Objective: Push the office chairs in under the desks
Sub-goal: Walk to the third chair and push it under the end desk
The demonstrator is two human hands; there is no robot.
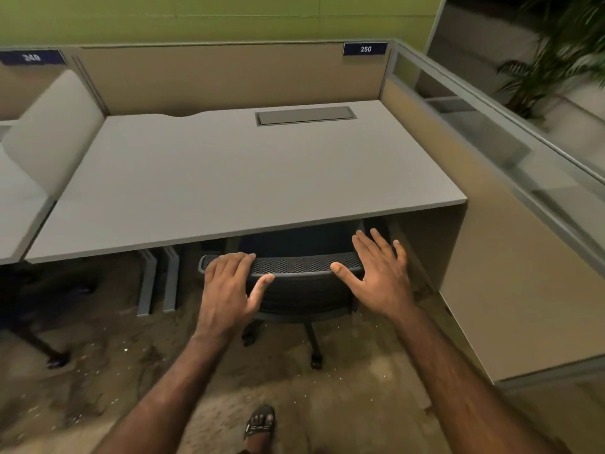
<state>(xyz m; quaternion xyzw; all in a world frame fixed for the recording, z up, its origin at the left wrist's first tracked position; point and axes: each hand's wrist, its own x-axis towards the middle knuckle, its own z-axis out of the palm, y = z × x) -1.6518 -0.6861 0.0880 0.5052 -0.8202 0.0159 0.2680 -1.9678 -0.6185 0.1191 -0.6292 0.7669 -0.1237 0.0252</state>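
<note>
Left hand point(229, 283) laid flat, unclenched, on mesh backrest top of office chair point(294, 290), placed for pushing; right hand point(376, 273) spread wide, grasping nothing, thumb near rim; chair seat tucked under desk point(229, 178), backrest at front edge.

Rear wall point(196, 14) painted green. Beige fabric partition point(212, 77) along the back, carrying blue number plates — one reads 250 point(365, 49); the other point(32, 57) is blurred. Right side: beige panel topped with framed glazing point(491, 126). Potted palm point(556, 54) beyond. Floor point(131, 371) brown, mottled — scattered pale specks. Lighting dim.
</note>
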